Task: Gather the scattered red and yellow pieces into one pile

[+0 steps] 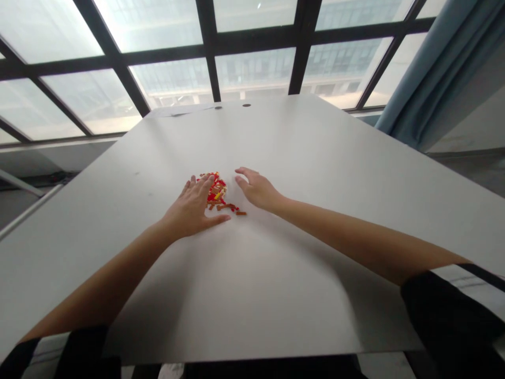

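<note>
On table (315, 158), both open hands, left hand (192, 206), right hand (257, 188), flank seemingly brick pile (218, 193), gripping nothing.

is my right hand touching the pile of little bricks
Apart. The head view shows bare table between the right hand and the pile of bricks.

Both arms are stretched forward; the left hand (192, 208) is laid flat, the right hand (257, 189) is loosely cupped, fingers spread.

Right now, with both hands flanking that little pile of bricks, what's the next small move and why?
Probably close the right hand in toward the brick pile: the left hand lies flat against its near-left edge, while a few pieces trail loose toward the right.
</note>
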`<state>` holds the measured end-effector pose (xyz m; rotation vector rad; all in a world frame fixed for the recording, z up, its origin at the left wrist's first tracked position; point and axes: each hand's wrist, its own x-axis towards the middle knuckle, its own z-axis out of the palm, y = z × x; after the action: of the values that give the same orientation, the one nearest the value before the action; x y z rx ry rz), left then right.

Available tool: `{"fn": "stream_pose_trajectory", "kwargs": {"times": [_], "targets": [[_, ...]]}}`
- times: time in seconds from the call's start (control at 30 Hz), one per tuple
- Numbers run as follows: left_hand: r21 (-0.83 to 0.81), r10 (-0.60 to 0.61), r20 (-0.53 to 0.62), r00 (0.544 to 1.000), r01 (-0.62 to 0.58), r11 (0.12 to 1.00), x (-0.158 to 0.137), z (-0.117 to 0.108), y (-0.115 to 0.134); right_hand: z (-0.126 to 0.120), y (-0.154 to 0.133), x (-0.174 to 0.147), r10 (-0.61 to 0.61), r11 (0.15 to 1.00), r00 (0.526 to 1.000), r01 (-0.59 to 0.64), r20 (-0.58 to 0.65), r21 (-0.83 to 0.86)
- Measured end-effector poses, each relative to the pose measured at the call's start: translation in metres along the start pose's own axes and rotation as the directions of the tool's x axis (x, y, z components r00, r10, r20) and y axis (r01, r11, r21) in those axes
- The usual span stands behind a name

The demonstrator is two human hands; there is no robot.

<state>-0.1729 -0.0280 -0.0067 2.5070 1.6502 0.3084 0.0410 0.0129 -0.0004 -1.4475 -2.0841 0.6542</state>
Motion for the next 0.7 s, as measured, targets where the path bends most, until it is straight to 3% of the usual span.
{"fn": "stream_pose_trajectory", "kwargs": {"times": [0.1,0.17,0.3,0.57,0.7], "targets": [[0.013,0.016,0.003,1.0,-0.016,1.0,0.01,0.0,0.007,-0.015,0.027,-0.039,0.042,0.996,0.997,-0.047,-0.072,-0.078],[0.013,0.006,0.009,1.0,-0.006,1.0,0.017,0.002,0.007,-0.017,0.041,-0.056,0.092,0.987,0.995,-0.096,-0.034,-0.127],[-0.021,-0.004,0.017,1.0,0.004,1.0,0.024,0.005,0.004,-0.005,0.042,-0.061,0.162,0.962,0.986,-0.15,0.034,-0.229],[-0.073,0.028,-0.061,0.998,-0.032,0.997,0.023,0.016,-0.01,0.04,-0.011,0.013,0.18,0.97,0.981,-0.19,-0.073,-0.151],[-0.109,0.047,-0.109,0.993,-0.059,0.992,0.025,0.017,-0.009,0.059,-0.015,0.07,0.269,0.962,0.956,-0.272,-0.113,-0.015]]}}
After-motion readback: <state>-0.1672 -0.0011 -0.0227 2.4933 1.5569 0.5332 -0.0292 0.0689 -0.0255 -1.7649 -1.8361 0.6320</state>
